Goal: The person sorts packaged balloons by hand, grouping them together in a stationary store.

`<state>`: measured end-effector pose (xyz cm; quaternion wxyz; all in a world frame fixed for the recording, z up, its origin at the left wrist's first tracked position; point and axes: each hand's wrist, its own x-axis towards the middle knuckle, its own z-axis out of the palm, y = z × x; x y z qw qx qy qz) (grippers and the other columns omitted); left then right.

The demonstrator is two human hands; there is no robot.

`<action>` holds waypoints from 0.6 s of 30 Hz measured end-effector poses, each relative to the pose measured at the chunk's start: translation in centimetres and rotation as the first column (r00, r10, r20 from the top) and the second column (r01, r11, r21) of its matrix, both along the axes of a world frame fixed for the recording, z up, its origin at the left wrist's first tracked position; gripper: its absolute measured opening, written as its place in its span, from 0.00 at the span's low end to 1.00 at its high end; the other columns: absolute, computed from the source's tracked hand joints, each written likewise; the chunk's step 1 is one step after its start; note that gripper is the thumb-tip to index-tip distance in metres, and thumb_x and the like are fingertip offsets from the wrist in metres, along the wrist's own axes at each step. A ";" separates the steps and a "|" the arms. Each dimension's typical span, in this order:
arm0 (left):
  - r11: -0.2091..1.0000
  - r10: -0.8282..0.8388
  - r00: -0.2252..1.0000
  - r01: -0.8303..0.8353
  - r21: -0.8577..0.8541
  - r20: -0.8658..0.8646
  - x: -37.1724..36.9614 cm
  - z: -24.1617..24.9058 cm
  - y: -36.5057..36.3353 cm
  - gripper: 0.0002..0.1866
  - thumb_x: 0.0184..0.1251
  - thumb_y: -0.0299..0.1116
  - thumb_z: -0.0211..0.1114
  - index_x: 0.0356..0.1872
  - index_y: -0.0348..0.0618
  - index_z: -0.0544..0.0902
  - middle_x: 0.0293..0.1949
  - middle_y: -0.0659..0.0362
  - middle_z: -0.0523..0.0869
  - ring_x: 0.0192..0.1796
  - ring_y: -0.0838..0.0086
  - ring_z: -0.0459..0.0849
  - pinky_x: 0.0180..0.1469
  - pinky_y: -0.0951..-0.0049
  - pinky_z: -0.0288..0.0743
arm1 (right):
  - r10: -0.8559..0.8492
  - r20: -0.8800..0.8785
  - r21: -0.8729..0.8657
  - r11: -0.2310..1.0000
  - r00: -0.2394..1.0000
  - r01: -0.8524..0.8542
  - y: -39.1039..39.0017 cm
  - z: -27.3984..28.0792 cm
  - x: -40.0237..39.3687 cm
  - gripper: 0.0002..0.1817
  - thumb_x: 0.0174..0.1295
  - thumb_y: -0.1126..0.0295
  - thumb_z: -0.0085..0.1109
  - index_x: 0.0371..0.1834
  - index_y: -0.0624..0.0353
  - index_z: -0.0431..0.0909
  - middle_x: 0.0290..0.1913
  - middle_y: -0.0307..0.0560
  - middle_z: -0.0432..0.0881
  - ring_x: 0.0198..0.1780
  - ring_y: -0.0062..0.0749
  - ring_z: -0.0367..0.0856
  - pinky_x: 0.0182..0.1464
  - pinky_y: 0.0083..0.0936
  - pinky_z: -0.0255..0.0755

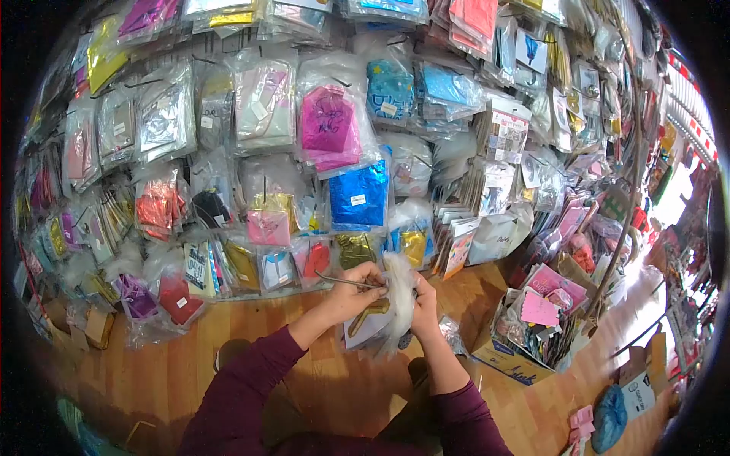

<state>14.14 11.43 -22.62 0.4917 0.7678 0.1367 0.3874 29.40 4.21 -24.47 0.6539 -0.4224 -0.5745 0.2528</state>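
Near the middle of the head view, my left hand (353,290) is closed around a thin metal display hook (334,280), by the top of a bunch of clear plastic packets (400,292). My right hand (425,305) grips the same bunch from its right side. The packets hang down between both hands, seen nearly edge-on. A gold-coloured piece (368,315) and something white show through the plastic at the lower left. The fingertips of my right hand are partly hidden behind the packets.
A wall rack of hanging packets fills the far side, including a blue foil packet (357,199) and a pink one (329,125). At right on the wooden floor (258,403) stand a full cardboard box (508,360) and a blue bag (610,419).
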 end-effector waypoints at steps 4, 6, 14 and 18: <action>0.991 -0.084 0.996 0.087 -0.102 0.027 0.1 0.5 -0.1 0.10 0.56 0.21 0.61 0.39 0.40 0.72 0.34 0.64 0.76 0.38 0.84 0.74 0.40 0.82 0.70 | -0.044 -0.034 0.045 0.998 0.998 0.046 0.1 0.0 0.1 0.16 0.53 0.78 0.53 0.47 0.66 0.73 0.43 0.43 0.78 0.44 0.24 0.75 0.48 0.21 0.67; 0.977 -0.124 0.989 0.136 -0.165 0.081 0.0 0.7 0.0 0.12 0.56 0.21 0.61 0.41 0.40 0.72 0.35 0.64 0.76 0.39 0.85 0.73 0.40 0.83 0.69 | -0.066 -0.080 0.054 0.996 0.995 0.071 0.2 0.1 0.5 0.15 0.54 0.78 0.53 0.47 0.65 0.73 0.43 0.42 0.78 0.43 0.24 0.75 0.47 0.20 0.68; 0.994 0.075 0.977 -0.058 -0.088 0.198 -2.7 3.6 2.3 0.10 0.57 0.23 0.60 0.41 0.42 0.74 0.33 0.67 0.75 0.35 0.85 0.73 0.37 0.83 0.68 | -0.235 -0.429 0.063 0.955 0.872 0.289 0.0 0.4 3.9 0.14 0.54 0.79 0.52 0.46 0.66 0.74 0.41 0.41 0.79 0.39 0.22 0.76 0.42 0.18 0.69; 0.948 0.237 0.869 -0.304 0.091 0.435 -7.5 10.4 0.9 0.11 0.57 0.21 0.58 0.42 0.38 0.75 0.39 0.63 0.77 0.39 0.84 0.73 0.40 0.82 0.69 | -0.291 -0.461 0.012 0.942 0.838 0.334 -0.9 1.3 4.4 0.13 0.60 0.76 0.48 0.47 0.64 0.73 0.40 0.40 0.78 0.38 0.22 0.77 0.40 0.19 0.70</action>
